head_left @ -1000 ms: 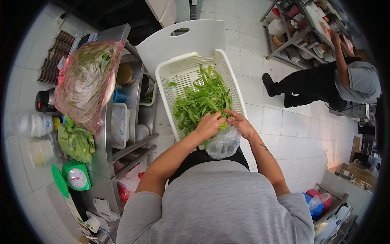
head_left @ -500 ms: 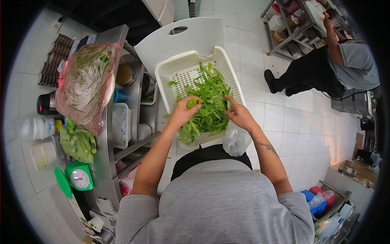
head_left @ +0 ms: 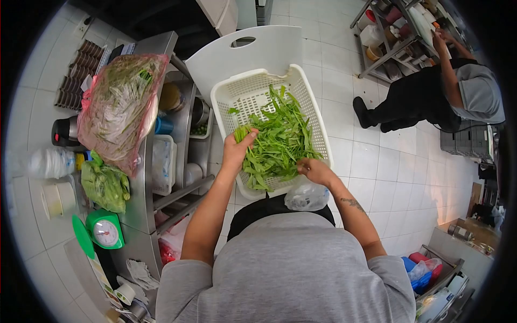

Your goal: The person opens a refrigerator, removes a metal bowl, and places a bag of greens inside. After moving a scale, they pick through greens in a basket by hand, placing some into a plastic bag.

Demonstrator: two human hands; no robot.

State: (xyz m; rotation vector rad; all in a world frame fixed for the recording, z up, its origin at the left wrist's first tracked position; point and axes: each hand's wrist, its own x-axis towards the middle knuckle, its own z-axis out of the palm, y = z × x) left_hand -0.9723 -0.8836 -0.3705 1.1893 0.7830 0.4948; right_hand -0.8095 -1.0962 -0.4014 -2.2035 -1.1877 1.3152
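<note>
A white perforated plastic basket point(head_left: 218, 105) stands in front of me with a heap of loose leafy greens point(head_left: 283, 140) in it. Over the basket's left side, my left hand point(head_left: 238, 149) is closed around a small bunch of green leaves, which show above the fingers. My right hand point(head_left: 316, 171) is at the right edge of the heap, its fingers curled together against the leaves. What those fingers hold, if anything, is hidden. Just below that hand a clear plastic bag point(head_left: 307, 196) rests at my waist.
A white chair back point(head_left: 280, 40) rises behind the basket. On the steel counter point(head_left: 141, 207) at left lie a pink bag of greens point(head_left: 121, 107), bagged lettuce point(head_left: 105, 185) and a green scale point(head_left: 105, 229). A co-worker point(head_left: 425, 91) stands by a shelf point(head_left: 371, 59).
My left hand has moved slightly left and turned, with leaves now showing above it. My right hand has come lower and its pointing finger has curled in.
</note>
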